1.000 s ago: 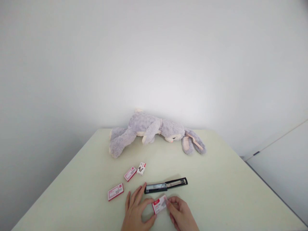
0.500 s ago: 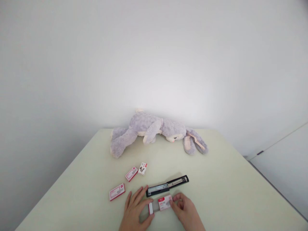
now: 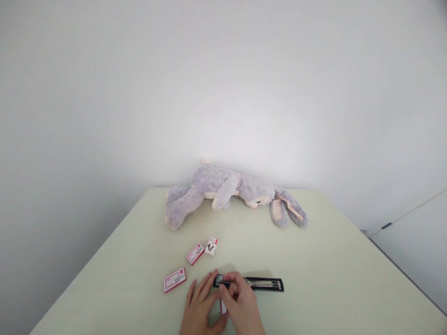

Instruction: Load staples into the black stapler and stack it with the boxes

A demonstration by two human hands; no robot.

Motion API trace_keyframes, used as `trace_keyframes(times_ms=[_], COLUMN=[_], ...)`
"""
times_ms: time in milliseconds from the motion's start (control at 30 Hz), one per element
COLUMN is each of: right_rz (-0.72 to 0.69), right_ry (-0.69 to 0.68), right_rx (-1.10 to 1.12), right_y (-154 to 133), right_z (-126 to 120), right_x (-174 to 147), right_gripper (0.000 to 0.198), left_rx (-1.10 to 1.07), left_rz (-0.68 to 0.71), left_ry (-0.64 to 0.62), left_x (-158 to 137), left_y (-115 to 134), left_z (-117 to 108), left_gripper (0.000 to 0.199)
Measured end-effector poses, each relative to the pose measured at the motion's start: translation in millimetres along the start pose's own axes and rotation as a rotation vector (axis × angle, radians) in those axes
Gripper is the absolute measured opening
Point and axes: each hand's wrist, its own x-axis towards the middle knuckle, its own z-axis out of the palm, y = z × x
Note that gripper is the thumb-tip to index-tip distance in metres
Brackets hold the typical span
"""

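Observation:
A black stapler lies folded open on the table, its metal magazine side to the left and its long top arm to the right. My right hand is over the stapler's left half, with thumb and forefinger pinched at the magazine. What sits between those fingertips is too small to make out. My left hand rests on the table, its longer fingers reaching the stapler's left end. Its thumb and forefinger are curled around the white end of a small staple box. My right hand hides most of that box.
Two red-and-white staple boxes, a nearer one and a farther one, lie left of the stapler. Beside them is a small white box with a dark picture. A grey plush rabbit lies along the table's back edge by the wall.
My right hand has left the staple box's sleeve and moved left onto the stapler's magazine. The stapler has turned slightly, its right end now nearer me. The whole view has shifted a little.

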Motion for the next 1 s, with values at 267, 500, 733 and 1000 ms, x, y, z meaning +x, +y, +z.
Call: trace_keyframes(times_ms=[267, 500, 733, 1000], right_rz=[-0.088, -0.094, -0.131, 0.073], right_ry=[-0.004, -0.243, -0.315, 0.027], right_rx=[-0.144, -0.638, -0.575, -0.282], right_y=[-25, -15, -5, 64], right_z=[-16, -48, -61, -80], right_x=[6, -13, -22, -37], right_gripper=[0.019, 0.021, 0.031, 0.041], left_rx=[-0.058, -0.258, -0.342, -0.313], left_rz=[-0.001, -0.145, -0.129, -0.222], left_ry=[0.046, -0.084, -0.093, 0.064], left_x=[1, 2, 0, -5], left_y=[0, 9, 1, 8], left_z=[-1, -14, -17, -11], left_gripper=[0.062, 0.039, 0.047, 0.025])
